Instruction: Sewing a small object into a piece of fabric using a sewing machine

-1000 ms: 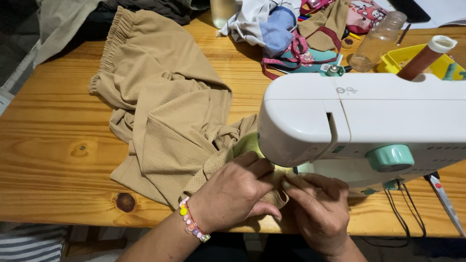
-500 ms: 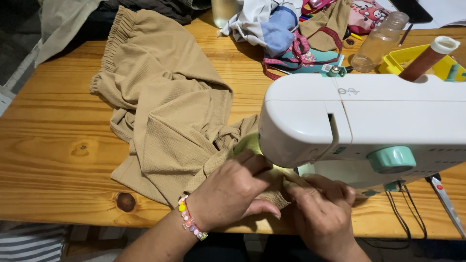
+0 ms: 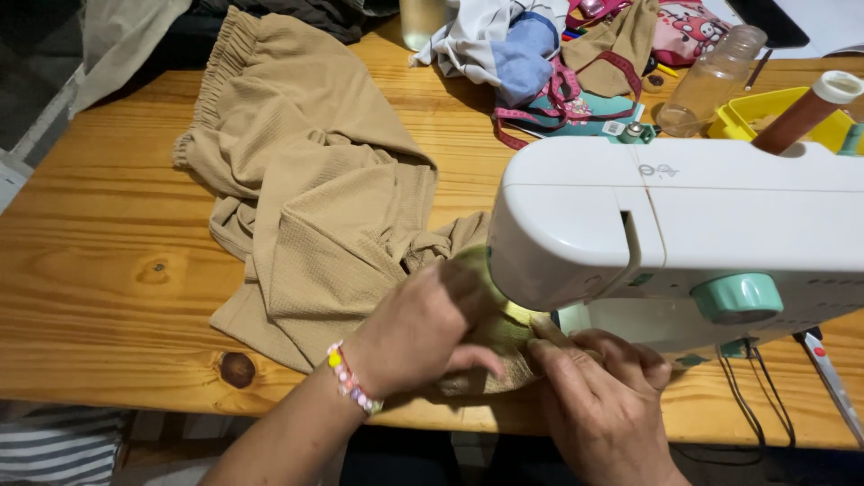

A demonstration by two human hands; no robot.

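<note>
- Both hands have crept closer together at the machine [image 3: 684,225] foot since a second ago.
- Left hand [image 3: 423,328] presses flat on the tan cloth [image 3: 315,225].
- Right hand [image 3: 598,396] pinches the cloth edge under the machine head.
- Most cloth lies left of the machine on the surface [image 3: 99,270].

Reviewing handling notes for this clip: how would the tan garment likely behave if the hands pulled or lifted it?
The tan garment lies in soft folds and bunches, so it is probably floppy and would drape. Its textured weave on the wooden table suggests it would drag and bunch up. Both the left hand and right hand press it flat, hinting that it shifts easily.
</note>
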